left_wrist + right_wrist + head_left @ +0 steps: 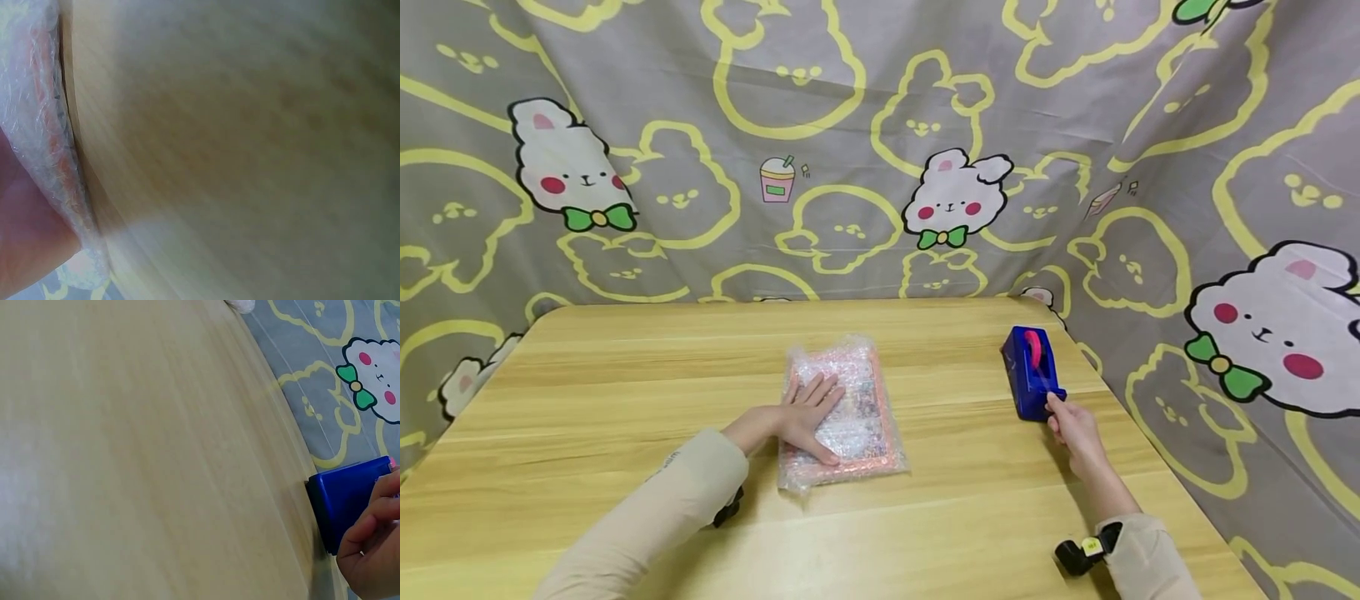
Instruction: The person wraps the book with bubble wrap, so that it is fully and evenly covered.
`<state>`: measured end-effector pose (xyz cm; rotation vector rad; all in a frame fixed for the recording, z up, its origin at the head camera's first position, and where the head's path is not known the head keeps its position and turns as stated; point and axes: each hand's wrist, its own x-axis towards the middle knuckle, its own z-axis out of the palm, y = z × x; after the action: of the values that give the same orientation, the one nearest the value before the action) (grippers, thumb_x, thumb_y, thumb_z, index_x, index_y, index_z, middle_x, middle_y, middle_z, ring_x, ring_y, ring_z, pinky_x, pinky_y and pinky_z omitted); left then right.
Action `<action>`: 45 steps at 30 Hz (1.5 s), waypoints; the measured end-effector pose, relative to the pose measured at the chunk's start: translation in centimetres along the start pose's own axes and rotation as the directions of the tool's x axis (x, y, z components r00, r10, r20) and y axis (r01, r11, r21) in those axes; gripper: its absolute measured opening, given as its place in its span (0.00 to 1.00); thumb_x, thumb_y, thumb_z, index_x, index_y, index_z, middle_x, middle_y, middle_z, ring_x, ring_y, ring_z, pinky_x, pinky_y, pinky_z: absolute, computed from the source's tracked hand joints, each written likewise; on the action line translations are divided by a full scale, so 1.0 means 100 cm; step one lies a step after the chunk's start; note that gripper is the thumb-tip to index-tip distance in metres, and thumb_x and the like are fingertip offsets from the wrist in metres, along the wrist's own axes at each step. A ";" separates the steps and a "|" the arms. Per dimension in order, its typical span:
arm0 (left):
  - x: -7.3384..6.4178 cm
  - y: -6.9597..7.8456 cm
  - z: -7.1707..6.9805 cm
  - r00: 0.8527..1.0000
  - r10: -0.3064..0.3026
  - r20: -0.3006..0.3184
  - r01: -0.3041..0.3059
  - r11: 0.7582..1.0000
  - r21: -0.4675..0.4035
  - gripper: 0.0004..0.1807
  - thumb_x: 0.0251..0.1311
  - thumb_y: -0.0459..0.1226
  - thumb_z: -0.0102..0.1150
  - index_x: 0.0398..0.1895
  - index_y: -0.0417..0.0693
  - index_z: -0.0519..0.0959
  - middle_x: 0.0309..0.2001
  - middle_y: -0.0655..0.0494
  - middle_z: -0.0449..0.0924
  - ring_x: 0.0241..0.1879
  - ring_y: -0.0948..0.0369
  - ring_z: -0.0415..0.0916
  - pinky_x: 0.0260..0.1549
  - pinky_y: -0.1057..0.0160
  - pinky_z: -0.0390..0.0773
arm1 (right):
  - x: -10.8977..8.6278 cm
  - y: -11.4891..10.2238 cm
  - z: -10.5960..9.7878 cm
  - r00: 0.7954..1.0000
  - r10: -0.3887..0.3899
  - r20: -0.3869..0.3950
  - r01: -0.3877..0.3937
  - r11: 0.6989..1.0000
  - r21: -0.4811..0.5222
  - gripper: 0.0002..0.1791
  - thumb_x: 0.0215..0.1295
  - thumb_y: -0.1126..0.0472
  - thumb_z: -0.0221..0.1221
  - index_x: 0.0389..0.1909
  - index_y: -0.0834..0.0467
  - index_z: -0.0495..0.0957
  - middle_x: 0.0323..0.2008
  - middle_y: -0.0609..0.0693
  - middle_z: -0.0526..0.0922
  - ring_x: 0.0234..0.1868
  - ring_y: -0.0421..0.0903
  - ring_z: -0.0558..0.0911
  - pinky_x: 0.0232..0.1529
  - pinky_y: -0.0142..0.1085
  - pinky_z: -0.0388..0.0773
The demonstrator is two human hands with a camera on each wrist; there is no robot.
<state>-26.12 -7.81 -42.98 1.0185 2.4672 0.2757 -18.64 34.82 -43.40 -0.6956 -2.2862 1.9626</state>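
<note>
Now the left hand (808, 421) lies flat on a thin pack in bubble wrap (859, 408), with its fingers spread wide and holding nothing. The pack sits near the middle of the wooden surface (955, 508), and an orange-pink edge shows through the wrap. Well apart, on the right, stands a blue tape holder (1021, 375) with a pink roll (1034, 348) in it. The right hand (1078, 437) has curled fingers and pinches the tape at the holder's near end. On the far side hangs a gray cloth (842, 92) with bunny faces.
</note>
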 end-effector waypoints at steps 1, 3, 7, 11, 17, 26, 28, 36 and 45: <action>0.000 0.000 0.000 1.000 -0.003 0.000 0.003 1.000 -0.001 0.64 0.43 0.65 0.59 0.71 0.42 0.34 0.70 0.42 0.20 0.68 0.45 0.18 0.60 0.39 0.20 | 0.000 0.000 0.000 1.000 0.002 -0.005 -0.002 1.000 0.007 0.14 0.67 0.48 0.48 0.28 0.53 0.69 0.10 0.37 0.65 0.10 0.33 0.59 0.14 0.25 0.57; 0.000 0.000 0.000 1.000 -0.007 -0.002 0.007 1.000 0.000 0.64 0.43 0.65 0.59 0.71 0.43 0.34 0.70 0.43 0.20 0.68 0.46 0.17 0.60 0.40 0.20 | 0.000 -0.001 0.001 1.000 0.003 -0.011 -0.003 1.000 0.016 0.14 0.66 0.48 0.49 0.28 0.53 0.69 0.10 0.37 0.65 0.10 0.33 0.59 0.14 0.25 0.57; -0.001 0.000 -0.001 1.000 -0.012 0.002 0.012 1.000 0.000 0.64 0.42 0.65 0.58 0.71 0.44 0.33 0.70 0.43 0.19 0.68 0.46 0.17 0.60 0.40 0.19 | 0.001 -0.001 0.004 1.000 0.000 -0.016 0.000 1.000 0.030 0.13 0.66 0.50 0.49 0.29 0.54 0.70 0.10 0.37 0.65 0.10 0.32 0.59 0.15 0.24 0.58; -0.001 -0.001 0.000 1.000 -0.003 -0.002 0.003 1.000 -0.002 0.64 0.43 0.65 0.58 0.71 0.42 0.33 0.70 0.42 0.20 0.68 0.45 0.17 0.60 0.39 0.20 | 0.001 0.001 0.006 1.000 0.009 -0.026 -0.007 0.998 0.060 0.11 0.67 0.53 0.48 0.28 0.53 0.70 0.10 0.37 0.65 0.10 0.32 0.59 0.15 0.24 0.59; -0.003 0.000 -0.002 1.000 -0.008 0.003 0.008 1.000 0.003 0.64 0.43 0.65 0.58 0.71 0.42 0.33 0.70 0.43 0.20 0.68 0.46 0.17 0.60 0.39 0.19 | 0.001 0.000 0.011 0.999 0.021 -0.046 -0.016 0.995 0.103 0.11 0.67 0.53 0.49 0.27 0.54 0.69 0.10 0.37 0.65 0.10 0.32 0.58 0.15 0.24 0.59; -0.001 -0.005 -0.003 1.000 -0.015 -0.002 0.015 1.000 0.014 0.65 0.42 0.66 0.58 0.71 0.43 0.33 0.70 0.43 0.19 0.68 0.46 0.16 0.60 0.40 0.19 | 0.005 0.000 0.015 0.999 -0.015 -0.046 0.019 0.996 0.093 0.11 0.65 0.53 0.49 0.24 0.53 0.67 0.10 0.36 0.64 0.11 0.32 0.59 0.16 0.25 0.59; 0.000 -0.006 -0.003 1.000 -0.019 0.000 0.019 1.000 0.015 0.65 0.42 0.67 0.57 0.71 0.43 0.32 0.70 0.43 0.19 0.68 0.46 0.16 0.60 0.40 0.19 | 0.004 0.000 0.015 0.998 -0.044 -0.034 0.047 0.994 0.100 0.11 0.64 0.54 0.50 0.23 0.53 0.68 0.10 0.37 0.65 0.11 0.32 0.59 0.15 0.25 0.59; 0.001 -0.003 0.000 1.000 -0.019 0.025 0.019 1.000 0.016 0.65 0.42 0.67 0.57 0.71 0.42 0.32 0.70 0.43 0.19 0.68 0.46 0.16 0.60 0.40 0.20 | 0.003 0.007 0.005 1.000 0.001 0.025 -0.002 0.997 0.071 0.13 0.68 0.52 0.47 0.27 0.55 0.68 0.10 0.38 0.64 0.10 0.33 0.58 0.15 0.24 0.59; 0.002 -0.002 0.000 0.999 -0.018 0.029 0.018 1.000 0.022 0.65 0.42 0.67 0.56 0.71 0.44 0.32 0.70 0.44 0.19 0.68 0.47 0.16 0.60 0.40 0.19 | 0.000 0.009 0.002 0.998 0.041 0.039 -0.045 0.994 0.100 0.15 0.66 0.47 0.48 0.27 0.52 0.68 0.10 0.37 0.64 0.10 0.33 0.58 0.16 0.24 0.59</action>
<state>-26.39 -7.79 -43.16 1.0017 2.4569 0.2265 -18.46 34.73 -44.28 -0.7108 -2.1917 2.1101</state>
